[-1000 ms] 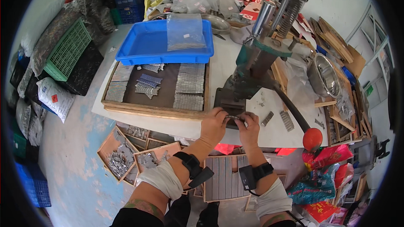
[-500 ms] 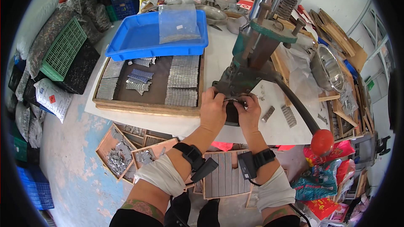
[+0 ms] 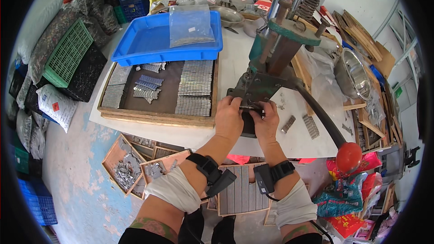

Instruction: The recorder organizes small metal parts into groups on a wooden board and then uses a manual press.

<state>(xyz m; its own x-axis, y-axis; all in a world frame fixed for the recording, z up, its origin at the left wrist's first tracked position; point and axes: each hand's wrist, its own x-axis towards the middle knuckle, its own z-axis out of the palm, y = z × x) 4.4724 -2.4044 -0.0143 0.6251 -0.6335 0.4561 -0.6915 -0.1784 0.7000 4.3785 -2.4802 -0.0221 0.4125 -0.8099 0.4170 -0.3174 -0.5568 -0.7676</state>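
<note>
Both my hands are at the base of a green hand press (image 3: 264,81) with a long lever ending in a red ball knob (image 3: 348,157). My left hand (image 3: 229,116) and my right hand (image 3: 266,119) pinch a small thin metal strip (image 3: 249,107) between them, one at each end, at the front of the press. Fingers and press hide most of the strip. Right of my right hand, two metal link pieces (image 3: 311,127) lie on the white table. Left of my left hand is a wooden tray (image 3: 158,119) with rows of metal strips (image 3: 193,99).
A blue plastic tray (image 3: 144,54) with a clear bag (image 3: 192,25) rests on the wooden tray's far edge. A steel bowl (image 3: 351,73) stands to the right. Below the table are wooden boxes of metal parts (image 3: 126,171). Crates and sacks (image 3: 68,58) line the left.
My hands stay at the press with the strip between them, shifting only slightly. The view has moved a little.
</note>
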